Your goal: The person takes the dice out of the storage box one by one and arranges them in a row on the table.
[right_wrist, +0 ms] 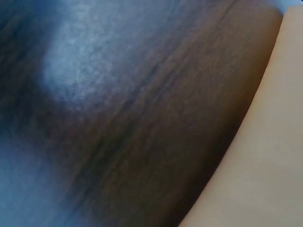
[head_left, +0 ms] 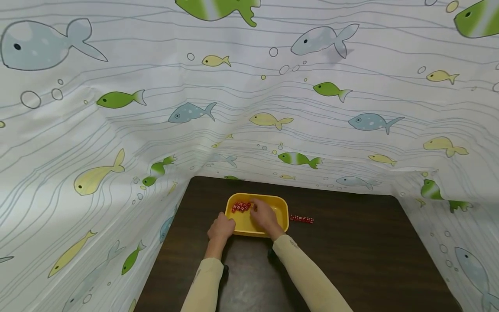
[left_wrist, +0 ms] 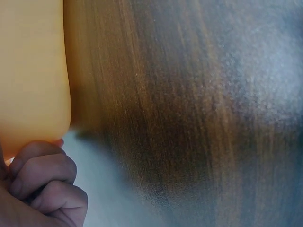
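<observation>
Head view: the left hand (head_left: pixel 221 226) grips the yellow tray (head_left: pixel 243 223) by its near-left corner; the right hand (head_left: pixel 264 214) dips inside, its hold impossible to tell. A steady brace and light pinch should serve best. Red dice (head_left: pixel 239 207) lie just left of the right fingers; a dice row (head_left: pixel 302 219) lies outside, rightward.

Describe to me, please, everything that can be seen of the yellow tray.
The yellow tray is a shallow, roughly rectangular container with rounded corners, raised walls and a thin rim; it looks like smooth plastic. It lies open side up on the dark, wood-grained table, towards the far edge. Red dice lie in its left part. The left hand grips it near its near left corner. The right hand reaches inside; whether it touches the tray is unclear.
</observation>
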`<state>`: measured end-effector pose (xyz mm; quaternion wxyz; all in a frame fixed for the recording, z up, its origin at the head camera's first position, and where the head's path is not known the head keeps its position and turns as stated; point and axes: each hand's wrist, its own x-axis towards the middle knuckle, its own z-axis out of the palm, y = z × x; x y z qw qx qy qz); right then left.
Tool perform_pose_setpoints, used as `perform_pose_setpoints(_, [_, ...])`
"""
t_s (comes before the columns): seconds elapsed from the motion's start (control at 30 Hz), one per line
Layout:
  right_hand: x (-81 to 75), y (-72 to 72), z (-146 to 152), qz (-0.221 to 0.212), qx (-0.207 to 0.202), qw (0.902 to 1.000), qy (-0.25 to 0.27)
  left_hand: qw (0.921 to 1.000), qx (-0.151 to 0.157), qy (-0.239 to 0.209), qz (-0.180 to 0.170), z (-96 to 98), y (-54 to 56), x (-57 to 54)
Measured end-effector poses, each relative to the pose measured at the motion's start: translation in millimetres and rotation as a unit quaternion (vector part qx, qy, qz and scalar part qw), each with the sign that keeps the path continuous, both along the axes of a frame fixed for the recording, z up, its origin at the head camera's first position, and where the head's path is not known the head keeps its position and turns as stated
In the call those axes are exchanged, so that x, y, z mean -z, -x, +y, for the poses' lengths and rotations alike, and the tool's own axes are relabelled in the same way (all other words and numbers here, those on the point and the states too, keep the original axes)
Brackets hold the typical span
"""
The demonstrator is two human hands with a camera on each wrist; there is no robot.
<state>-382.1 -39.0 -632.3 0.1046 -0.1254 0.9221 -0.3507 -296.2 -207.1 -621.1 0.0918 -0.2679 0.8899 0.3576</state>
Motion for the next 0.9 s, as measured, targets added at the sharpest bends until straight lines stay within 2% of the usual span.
perform_pose_setpoints(0.27, [-0.8, -1.2, 3.1, -0.002, -0.025, 0.9997, -0.004, 1.0, 0.004, 0.004, 0.007, 2.2, 1.5, -1.8])
perform_pose_setpoints(0.47, [-1.7, -2.3, 2.9, -0.003, -0.046, 0.9989, -0.007, 1.0, -0.006, 0.003, 0.002, 2.7, -2.6, -3.8])
perform_pose_setpoints(0.9, [-3.7, -5.7, 6.6, -0.005, -0.013, 0.9999, -0.006, 0.9999, 0.003, 0.008, 0.006, 4.6, -2.7, -1.8])
